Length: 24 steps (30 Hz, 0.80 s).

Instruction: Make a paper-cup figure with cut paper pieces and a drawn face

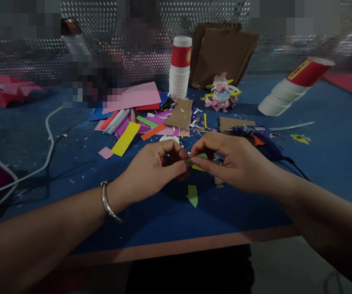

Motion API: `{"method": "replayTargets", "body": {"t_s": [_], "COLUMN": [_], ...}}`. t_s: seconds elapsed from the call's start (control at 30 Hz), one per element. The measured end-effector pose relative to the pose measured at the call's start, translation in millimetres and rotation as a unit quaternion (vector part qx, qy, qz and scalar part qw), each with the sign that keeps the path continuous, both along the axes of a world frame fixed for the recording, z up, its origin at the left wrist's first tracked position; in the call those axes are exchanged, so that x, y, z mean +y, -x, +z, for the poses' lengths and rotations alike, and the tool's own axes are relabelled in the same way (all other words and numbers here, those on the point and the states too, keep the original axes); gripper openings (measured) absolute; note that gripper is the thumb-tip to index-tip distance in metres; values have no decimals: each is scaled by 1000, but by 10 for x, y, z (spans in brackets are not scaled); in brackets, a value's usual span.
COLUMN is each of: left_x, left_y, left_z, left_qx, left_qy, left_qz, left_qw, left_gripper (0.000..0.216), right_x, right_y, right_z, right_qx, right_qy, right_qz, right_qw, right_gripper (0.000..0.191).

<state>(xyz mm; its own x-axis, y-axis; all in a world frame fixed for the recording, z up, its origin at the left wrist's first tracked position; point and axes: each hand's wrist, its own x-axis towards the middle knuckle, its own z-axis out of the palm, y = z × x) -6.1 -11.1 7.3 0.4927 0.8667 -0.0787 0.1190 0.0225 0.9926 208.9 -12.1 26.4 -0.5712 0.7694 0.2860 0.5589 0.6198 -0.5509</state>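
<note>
A small piece of green paper [201,157] is pinched between my two hands above the middle of the table. My left hand [156,165] grips its left end with thumb and fingers. My right hand [228,161] holds the other side, thumb below and fingers curled over. Below them on the blue table lies a green paper scrap with a pointed end [193,196]. Behind my left fingers a white round rim [169,141] shows in part. A yellow strip [198,168] lies partly hidden under my hands.
Stacked paper cups [180,77] stand at the back, and another cup stack [289,92] leans at right. A glue gun [264,143] lies beyond my right hand. Coloured paper, markers [114,121] and cardboard [179,114] are heaped ahead. A white cable [47,151] crosses the left side.
</note>
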Motion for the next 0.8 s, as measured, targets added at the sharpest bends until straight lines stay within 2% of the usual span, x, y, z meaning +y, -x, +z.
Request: {"method": "replayTargets", "body": {"t_s": [0.43,0.8], "left_x": [-41,-43], "left_y": [-6,-11], "left_z": [9,-5], "left_qx": [31,32], "left_qy": [-41,-49], "left_qz": [6,-1], "left_qw": [999,998], "left_gripper": [16,15], "right_x": [-8,-25], "right_y": [5,1], "right_z": [-2,28], "right_qx": [19,7], "right_qy": [43,35], "right_qz": [-10,-9], "right_qw": [999,999], "right_gripper": [13,10]}}
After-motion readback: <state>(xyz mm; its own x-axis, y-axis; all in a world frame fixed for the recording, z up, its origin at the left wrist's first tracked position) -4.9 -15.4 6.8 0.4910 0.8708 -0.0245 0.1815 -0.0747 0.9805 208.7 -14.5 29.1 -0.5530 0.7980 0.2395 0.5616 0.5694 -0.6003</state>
